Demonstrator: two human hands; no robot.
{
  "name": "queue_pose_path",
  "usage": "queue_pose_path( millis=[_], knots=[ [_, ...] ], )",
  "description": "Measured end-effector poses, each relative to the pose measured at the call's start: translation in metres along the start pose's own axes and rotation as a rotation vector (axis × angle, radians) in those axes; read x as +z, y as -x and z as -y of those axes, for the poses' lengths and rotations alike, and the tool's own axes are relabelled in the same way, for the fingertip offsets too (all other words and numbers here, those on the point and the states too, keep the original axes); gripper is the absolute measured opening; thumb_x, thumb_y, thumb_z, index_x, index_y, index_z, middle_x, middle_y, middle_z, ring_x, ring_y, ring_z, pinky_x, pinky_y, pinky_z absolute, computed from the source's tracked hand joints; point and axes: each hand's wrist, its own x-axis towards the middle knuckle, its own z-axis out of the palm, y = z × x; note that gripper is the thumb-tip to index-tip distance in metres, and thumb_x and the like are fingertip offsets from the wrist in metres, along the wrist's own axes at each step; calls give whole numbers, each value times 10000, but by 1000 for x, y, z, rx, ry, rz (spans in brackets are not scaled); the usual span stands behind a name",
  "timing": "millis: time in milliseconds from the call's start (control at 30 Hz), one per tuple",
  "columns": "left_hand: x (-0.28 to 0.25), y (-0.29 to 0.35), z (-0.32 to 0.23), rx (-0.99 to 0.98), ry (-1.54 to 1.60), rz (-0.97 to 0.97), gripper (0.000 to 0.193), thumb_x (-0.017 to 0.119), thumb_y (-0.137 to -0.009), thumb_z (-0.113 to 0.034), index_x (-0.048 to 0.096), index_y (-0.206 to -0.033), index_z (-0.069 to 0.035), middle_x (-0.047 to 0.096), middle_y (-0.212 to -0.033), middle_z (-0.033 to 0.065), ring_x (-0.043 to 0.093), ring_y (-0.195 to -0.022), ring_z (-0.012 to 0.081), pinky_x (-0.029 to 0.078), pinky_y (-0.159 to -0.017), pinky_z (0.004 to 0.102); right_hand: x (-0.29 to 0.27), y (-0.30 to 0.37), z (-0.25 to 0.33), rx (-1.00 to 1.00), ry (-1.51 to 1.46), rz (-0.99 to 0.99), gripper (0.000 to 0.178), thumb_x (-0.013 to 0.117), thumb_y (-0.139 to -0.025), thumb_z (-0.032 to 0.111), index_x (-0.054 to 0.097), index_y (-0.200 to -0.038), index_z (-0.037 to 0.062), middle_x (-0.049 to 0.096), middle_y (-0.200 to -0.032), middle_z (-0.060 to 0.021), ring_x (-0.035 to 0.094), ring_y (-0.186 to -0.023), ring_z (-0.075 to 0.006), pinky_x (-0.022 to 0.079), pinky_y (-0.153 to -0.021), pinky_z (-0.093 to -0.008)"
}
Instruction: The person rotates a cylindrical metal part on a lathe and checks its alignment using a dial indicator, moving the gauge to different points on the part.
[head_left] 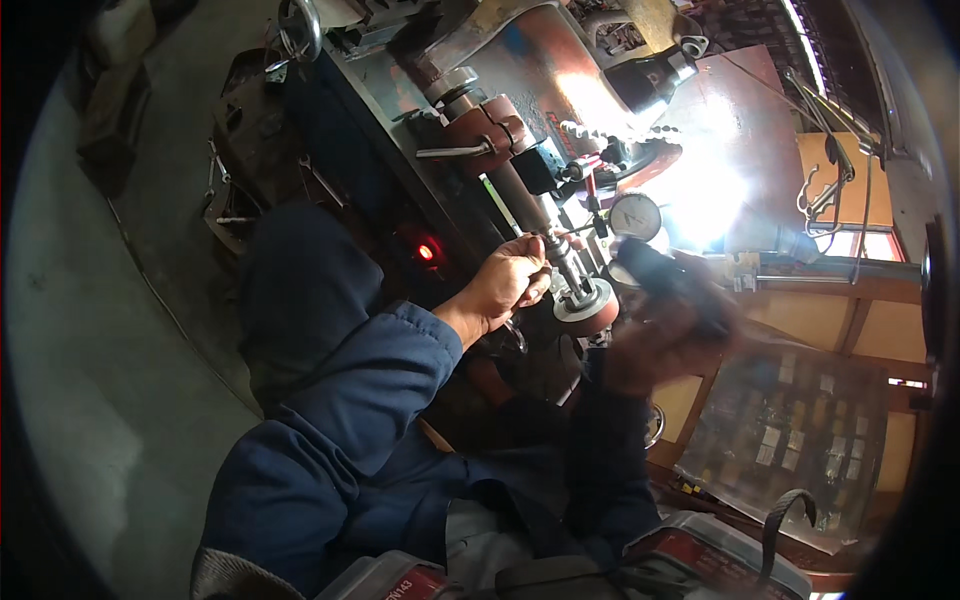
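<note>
My left hand (508,282) is closed, its fingers curled beside a bare metal shaft (570,262). What they pinch, if anything, is hidden. Just above that hand a thin pale strip with a green end (493,198) runs alongside a thicker cylindrical spindle (515,190). A round reddish-brown wheel with a metal hub (588,312) sits at the shaft's near end. Right of the shaft, a round white-faced dial gauge (635,216) hangs on a red and black holder (590,185). My right hand (672,325) is smeared by motion below the gauge, with a dark blurred shape at its fingers.
A reddish-brown clamp collar with a rod handle (485,138) grips the spindle. A lit black work lamp (650,80) glares over the gauge. A handwheel (300,28) stands at the far left; a red indicator light (426,252) glows nearby. At right hangs a plastic-covered panel (790,435).
</note>
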Motion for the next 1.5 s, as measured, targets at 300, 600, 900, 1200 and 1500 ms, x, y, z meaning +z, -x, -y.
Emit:
queue_pose_path(
  millis=[300, 600, 900, 1200, 1500],
  knots=[
    [3, 1, 0, 22, 47, -24, 163, 433, -1042, -164, 585, -1013, -115, 525, -720, 12, 406, -457, 43, 295, -395, 191, 3, 12, 3, 46, -72, 84, 360, 610, -945, 90, 416, -1245, 37, 661, -1027, -167, 685, -777, -273, 545, -699, -366],
    [4, 2, -3, 52, 21, 107, 353, 361, -1072, -297, 568, -1277, -98, 616, -1255, 89, 462, -543, 90, 375, -475, 208, -123, 37, 20, 304, -108, -409, 305, 468, -996, 321, 443, -1150, 59, 630, -879, -140, 619, -772, -210, 543, -662, -330],
    [-4, 3, -1, 92, -124, -67, 107, 671, -942, -187, 634, -912, -91, 591, -808, -1, 449, -485, 41, 307, -397, 195, -322, 196, -35, 1131, 261, -298, 201, 521, -932, 85, 608, -1089, -4, 631, -915, -96, 615, -729, -167, 499, -593, -287],
    [36, 8, -7, 229, -602, -428, 308, 783, -841, -366, 651, -765, -98, 529, -626, -70, 342, -422, -2, 252, -383, 201, -338, 303, -85, 1107, 507, 169, 306, 585, -964, 116, 629, -1230, -27, 678, -1167, -132, 613, -1045, -177, 468, -890, -314],
    [43, 4, -8, 308, -727, -486, 376, 786, -835, -399, 608, -688, -102, 486, -584, -85, 331, -428, 0, 235, -390, 209, -307, 330, -124, 1070, 251, -247, 187, 584, -968, 147, 634, -1082, 7, 679, -992, -95, 618, -967, -159, 492, -816, -307]
  ],
)
